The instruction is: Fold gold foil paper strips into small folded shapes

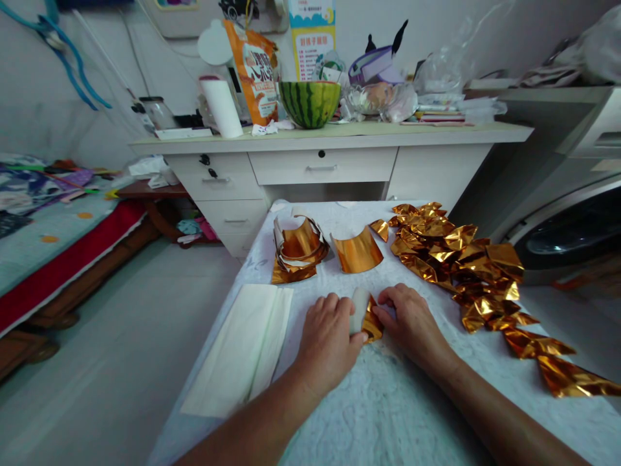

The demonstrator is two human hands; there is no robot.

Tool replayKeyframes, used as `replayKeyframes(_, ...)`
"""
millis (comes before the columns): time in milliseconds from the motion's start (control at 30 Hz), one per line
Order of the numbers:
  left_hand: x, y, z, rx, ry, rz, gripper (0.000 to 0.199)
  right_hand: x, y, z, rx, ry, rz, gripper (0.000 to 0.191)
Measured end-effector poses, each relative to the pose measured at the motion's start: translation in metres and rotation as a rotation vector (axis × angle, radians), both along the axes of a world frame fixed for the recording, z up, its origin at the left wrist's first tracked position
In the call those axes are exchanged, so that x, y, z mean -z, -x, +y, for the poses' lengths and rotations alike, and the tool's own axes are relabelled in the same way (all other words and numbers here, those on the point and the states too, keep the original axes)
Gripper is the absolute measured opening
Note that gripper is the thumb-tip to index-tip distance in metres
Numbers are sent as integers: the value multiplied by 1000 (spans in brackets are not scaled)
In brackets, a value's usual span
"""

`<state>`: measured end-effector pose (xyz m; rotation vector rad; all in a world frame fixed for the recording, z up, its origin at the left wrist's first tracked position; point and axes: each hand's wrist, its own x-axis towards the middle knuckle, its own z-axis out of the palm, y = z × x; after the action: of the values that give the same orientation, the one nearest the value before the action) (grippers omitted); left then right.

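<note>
My left hand [327,336] is closed against a pale, rounded, roll-like piece [359,310], its thumb at the lower edge of a small gold foil piece [372,320]. From the other side, my right hand [412,320] pinches that foil with thumb and forefinger. Just beyond lies a curved gold foil sheet [359,251]. To its left sits a coiled stack of gold foil strips [298,249] with white backing. A heap of folded gold foil pieces [436,243] spreads along the right, trailing toward the near edge. What the pale piece is made of cannot be told.
Folded white paper sheets [237,353] lie left of my hands on the cloth-covered table [378,414]. Behind stands a white desk [291,141] with a watermelon half [309,103], an orange pouch [255,77] and plastic bags. A washing machine [572,200] is at right, a bed [58,239] at left.
</note>
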<state>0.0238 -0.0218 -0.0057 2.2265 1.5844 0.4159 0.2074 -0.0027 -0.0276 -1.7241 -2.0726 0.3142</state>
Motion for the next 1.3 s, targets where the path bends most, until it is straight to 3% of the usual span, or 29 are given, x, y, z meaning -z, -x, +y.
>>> replayKeyframes(133, 6, 2, 2, -20, -22, -8, 44, 0, 4, -1, 31, 12, -67, 10)
replayKeyframes(433, 11, 2, 4, -10, 11, -45, 58, -3, 5, 0, 36, 14, 20, 2)
replayKeyframes(533, 13, 2, 5, -20, 12, -69, 66, -8, 4, -2, -18, 27, 134, 5)
replayKeyframes(700, 15, 1, 5, -24, 31, -157, 76, -12, 2, -6, -32, 178, 435, 8)
replayKeyframes(900, 8, -1, 3, -35, 107, -225, 82, -11, 4, -7, -75, 266, 850, 14)
replayKeyframes(1133, 1, -1, 3, -55, 179, -308, 80, -14, 1, -6, -60, 347, 1032, 20)
replayKeyframes(1300, 4, -1, 9, -76, 217, -649, 66, -13, -3, -4, -44, 342, 1079, 23)
